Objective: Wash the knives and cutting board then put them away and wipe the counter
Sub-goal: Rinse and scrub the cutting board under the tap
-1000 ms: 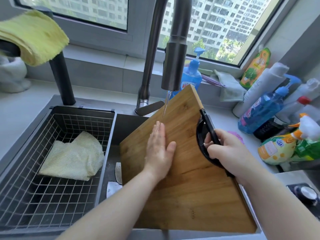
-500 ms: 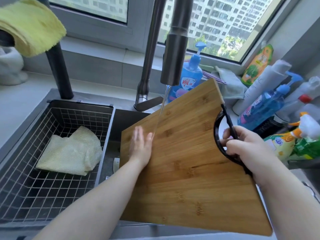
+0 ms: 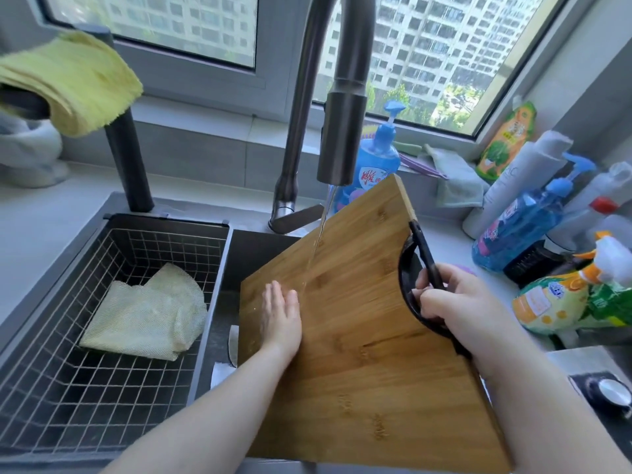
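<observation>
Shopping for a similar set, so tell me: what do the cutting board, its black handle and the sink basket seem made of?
The cutting board looks like bamboo with a matt finish: golden strips with darker node marks. Its handle is black and slightly glossy, probably plastic or rubber; which one is unclear. The basket is thin wire in a grid with a dark frame, likely coated metal.

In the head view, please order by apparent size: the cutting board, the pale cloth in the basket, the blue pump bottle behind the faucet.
1. cutting board, largest, nearest the camera.
2. pale cloth.
3. blue pump bottle, smallest, but farther and partly hidden.
</observation>
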Demonstrator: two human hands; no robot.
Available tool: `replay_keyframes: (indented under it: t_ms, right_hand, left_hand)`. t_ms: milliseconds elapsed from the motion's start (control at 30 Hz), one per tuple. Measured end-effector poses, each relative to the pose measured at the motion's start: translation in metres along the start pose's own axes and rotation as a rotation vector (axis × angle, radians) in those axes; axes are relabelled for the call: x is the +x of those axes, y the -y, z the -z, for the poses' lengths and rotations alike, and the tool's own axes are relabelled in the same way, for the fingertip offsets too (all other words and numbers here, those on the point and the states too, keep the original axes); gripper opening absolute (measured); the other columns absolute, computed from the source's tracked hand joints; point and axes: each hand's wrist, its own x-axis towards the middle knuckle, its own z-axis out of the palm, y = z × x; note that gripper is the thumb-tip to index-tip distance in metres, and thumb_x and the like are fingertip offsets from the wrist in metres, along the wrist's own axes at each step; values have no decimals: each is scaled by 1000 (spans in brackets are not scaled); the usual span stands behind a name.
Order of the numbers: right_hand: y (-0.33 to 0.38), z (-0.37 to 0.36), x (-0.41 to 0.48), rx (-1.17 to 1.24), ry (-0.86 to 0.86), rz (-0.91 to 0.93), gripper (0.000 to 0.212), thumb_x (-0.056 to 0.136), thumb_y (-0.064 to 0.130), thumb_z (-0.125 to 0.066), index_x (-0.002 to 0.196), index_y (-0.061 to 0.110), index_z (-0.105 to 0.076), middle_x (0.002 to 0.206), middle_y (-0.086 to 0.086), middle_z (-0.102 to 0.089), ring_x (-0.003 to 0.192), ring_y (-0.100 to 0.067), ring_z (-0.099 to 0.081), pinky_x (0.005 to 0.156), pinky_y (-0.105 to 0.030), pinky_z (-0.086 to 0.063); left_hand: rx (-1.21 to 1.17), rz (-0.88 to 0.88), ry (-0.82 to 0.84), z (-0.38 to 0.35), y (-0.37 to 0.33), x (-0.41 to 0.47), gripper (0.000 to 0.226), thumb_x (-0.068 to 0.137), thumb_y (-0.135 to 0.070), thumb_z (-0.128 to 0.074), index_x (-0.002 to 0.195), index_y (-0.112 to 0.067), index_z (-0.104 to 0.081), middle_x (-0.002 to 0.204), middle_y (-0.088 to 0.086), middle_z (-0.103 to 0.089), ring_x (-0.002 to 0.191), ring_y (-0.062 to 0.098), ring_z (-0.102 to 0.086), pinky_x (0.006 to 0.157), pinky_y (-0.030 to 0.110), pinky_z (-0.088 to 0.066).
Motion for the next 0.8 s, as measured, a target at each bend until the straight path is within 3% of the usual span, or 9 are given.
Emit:
replay_keyframes:
  t_ms: [167, 267, 300, 367, 433, 567, 667, 733, 800]
  right_hand:
    - [9, -7, -1, 11, 59, 35, 20, 66, -4, -58, 59, 12, -48, 54, -4, -42, 40, -7, -36, 37, -12, -27]
    - [11, -16, -5, -22, 97, 58, 24, 73, -8, -53, 59, 11, -47, 50, -1, -41, 40, -8, -36, 38, -13, -27]
    - [12, -18, -7, -27, 113, 67, 26, 73, -7, -53, 57, 12, -47, 47, 1, -41, 40, -8, -36, 37, -12, -27]
    - [15, -21, -11, -35, 119, 86, 25, 74, -4, -55, 56, 13, -47, 44, 6, -41, 37, -6, -35, 36, -11, -27]
    - [18, -26, -16, -103, 109, 147, 25, 75, 2, -57, 55, 14, -46, 41, 10, -39, 37, -3, -34, 37, -12, -27]
    - [26, -52, -34, -364, 175, 312, 25, 77, 17, -59, 57, 21, -44, 51, 7, -43, 53, -10, -43, 50, -22, -31]
    - [34, -72, -44, -553, 190, 448, 24, 80, 25, -55, 66, 22, -36, 62, 6, -40, 66, -19, -42, 54, -29, -32]
    - [35, -81, -49, -612, 226, 518, 17, 83, 28, -52, 81, 21, -37, 67, 6, -37, 74, -22, -40, 58, -31, -30]
    - [31, -90, -51, -610, 306, 525, 19, 85, 27, -51, 99, 18, -42, 79, 5, -40, 80, -24, -43, 62, -30, -30]
  left_hand:
    - [-83, -207, 126, -10, -42, -45, 60, 98, -40, -27, 148, -20, -2, 156, -6, 6, 143, 10, 6, 115, 29, 0]
    - [-197, -109, 113, 9, -62, -53, 66, 93, -51, -30, 148, -19, -12, 156, -2, -8, 143, 17, -10, 115, 34, -11]
    - [-264, -59, 143, 17, -69, -56, 75, 87, -61, -33, 147, -20, -16, 155, 0, -14, 142, 20, -16, 116, 37, -16]
    - [-372, 31, 236, 35, -81, -65, 111, 54, -88, -38, 145, -25, -26, 150, 2, -30, 136, 26, -31, 112, 49, -25]
    - [-447, 66, 307, 54, -93, -74, 123, 34, -91, -41, 139, -27, -37, 139, 4, -47, 127, 29, -45, 104, 56, -33]
    - [-490, 59, 389, 89, -102, -83, 92, 38, -75, -51, 108, -14, -58, 89, 3, -69, 91, 25, -65, 84, 54, -49]
    - [-458, 77, 318, 99, -102, -93, 49, 60, -59, -61, 77, -14, -55, 57, 2, -61, 53, 16, -64, 52, 30, -54]
    - [-425, 108, 186, 100, -98, -95, 26, 81, -36, -61, 75, -13, -50, 59, 5, -52, 46, 17, -59, 44, 24, -49]
    - [-422, 133, 101, 103, -92, -95, 15, 86, -17, -54, 74, -11, -47, 60, 7, -47, 49, 19, -54, 43, 26, -48]
